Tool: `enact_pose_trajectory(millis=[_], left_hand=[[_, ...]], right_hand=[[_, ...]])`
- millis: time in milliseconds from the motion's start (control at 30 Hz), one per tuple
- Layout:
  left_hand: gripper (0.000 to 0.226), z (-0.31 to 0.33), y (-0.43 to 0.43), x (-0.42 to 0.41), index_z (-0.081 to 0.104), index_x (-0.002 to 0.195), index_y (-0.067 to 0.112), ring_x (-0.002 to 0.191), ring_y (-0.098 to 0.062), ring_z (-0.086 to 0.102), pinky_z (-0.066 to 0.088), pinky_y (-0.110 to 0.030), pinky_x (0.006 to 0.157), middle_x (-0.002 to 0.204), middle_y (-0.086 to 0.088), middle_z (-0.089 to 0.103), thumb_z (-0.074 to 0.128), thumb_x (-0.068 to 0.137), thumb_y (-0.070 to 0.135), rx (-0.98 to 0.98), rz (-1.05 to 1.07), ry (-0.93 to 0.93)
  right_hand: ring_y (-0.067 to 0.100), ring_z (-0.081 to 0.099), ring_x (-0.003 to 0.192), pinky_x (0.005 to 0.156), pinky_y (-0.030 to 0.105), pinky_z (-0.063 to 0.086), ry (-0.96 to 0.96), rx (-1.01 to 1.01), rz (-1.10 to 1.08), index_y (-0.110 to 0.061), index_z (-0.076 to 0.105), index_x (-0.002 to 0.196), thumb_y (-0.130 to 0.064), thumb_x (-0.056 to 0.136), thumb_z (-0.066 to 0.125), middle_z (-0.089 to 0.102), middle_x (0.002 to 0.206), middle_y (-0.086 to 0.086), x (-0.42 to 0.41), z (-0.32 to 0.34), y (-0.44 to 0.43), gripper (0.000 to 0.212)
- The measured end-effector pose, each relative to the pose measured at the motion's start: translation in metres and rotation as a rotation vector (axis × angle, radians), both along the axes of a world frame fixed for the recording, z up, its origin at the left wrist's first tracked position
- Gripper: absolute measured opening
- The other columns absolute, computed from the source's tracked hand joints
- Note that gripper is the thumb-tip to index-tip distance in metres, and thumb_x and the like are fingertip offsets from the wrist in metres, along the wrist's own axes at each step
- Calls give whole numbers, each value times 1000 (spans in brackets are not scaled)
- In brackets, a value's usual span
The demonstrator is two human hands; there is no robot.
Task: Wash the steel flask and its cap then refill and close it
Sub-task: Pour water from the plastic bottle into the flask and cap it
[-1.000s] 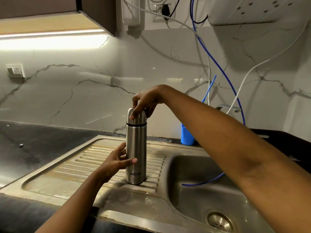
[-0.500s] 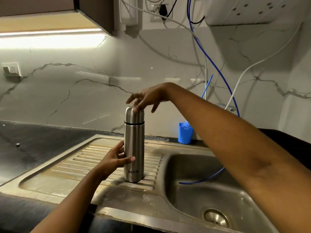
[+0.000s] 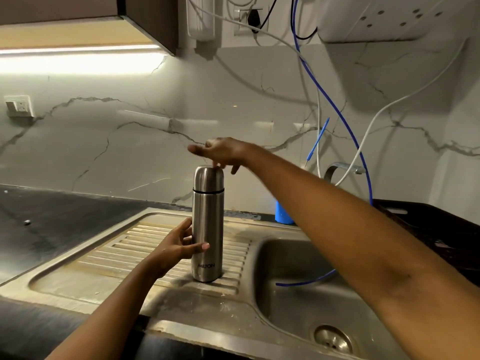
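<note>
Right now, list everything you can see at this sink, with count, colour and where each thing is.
steel flask: one, silver, upright on the drainboard
cap: one, silver, on the flask
drainboard: one, steel, left of the basin
sink basin: one, steel, at right
tap: one, steel, behind the basin
blue tube: one, blue, down the wall toward the basin
white cables: several, white, on the wall
blue container: one, blue, behind the basin, partly hidden
countertop: one, black, around the sink
wall socket: one, white, far left
left hand: one, holding the flask's lower body
right hand: one, fingertips on the cap's top
</note>
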State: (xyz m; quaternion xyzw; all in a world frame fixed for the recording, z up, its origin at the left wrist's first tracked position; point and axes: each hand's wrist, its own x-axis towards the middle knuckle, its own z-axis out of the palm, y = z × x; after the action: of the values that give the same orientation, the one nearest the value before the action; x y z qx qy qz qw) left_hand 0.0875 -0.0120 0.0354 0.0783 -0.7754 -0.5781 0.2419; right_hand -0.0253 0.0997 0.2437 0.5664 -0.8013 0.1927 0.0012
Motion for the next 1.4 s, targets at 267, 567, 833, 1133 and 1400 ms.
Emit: enact_pose_trajectory(millis=[267, 567, 833, 1133, 1400], left_hand=[[96, -1, 1, 0, 53, 119, 33, 104, -18, 65, 56, -34, 78, 111, 3, 68, 89, 33, 58, 4, 3, 11], [98, 0, 0, 1, 54, 118, 28, 101, -15, 66, 56, -30, 74, 109, 1, 68, 88, 31, 60, 4, -9, 16], [95, -1, 1, 1, 53, 117, 32, 100, -15, 67, 56, -31, 74, 109, -1, 68, 86, 33, 62, -26, 25, 46], [97, -2, 1, 3, 53, 119, 26, 101, -14, 66, 56, -27, 71, 108, -1, 69, 88, 34, 59, 15, -5, 38], [99, -3, 0, 1, 52, 122, 23, 103, -18, 66, 57, -29, 73, 110, -4, 69, 89, 36, 54, 25, -23, 47]], right_hand=[[22, 65, 91, 70, 29, 57, -165, 88, 124, -12, 55, 115, -37, 75, 75, 62, 100, 7, -14, -5, 4, 51], [29, 32, 134, 106, 46, 36, -466, 67, 209, -19, 21, 146, -38, 86, 61, 27, 151, 11, -21, -19, 5, 75], [24, 54, 111, 86, 28, 52, -405, -176, 193, -10, 49, 131, -30, 79, 72, 53, 128, 14, -17, -38, 8, 60], [22, 45, 117, 91, 30, 42, -397, -150, 161, -11, 40, 132, -35, 83, 67, 45, 132, 11, -6, -43, 8, 61], [18, 56, 93, 80, 28, 51, -768, -441, 251, -11, 47, 121, -21, 77, 74, 56, 103, 4, -7, -77, -3, 52]])
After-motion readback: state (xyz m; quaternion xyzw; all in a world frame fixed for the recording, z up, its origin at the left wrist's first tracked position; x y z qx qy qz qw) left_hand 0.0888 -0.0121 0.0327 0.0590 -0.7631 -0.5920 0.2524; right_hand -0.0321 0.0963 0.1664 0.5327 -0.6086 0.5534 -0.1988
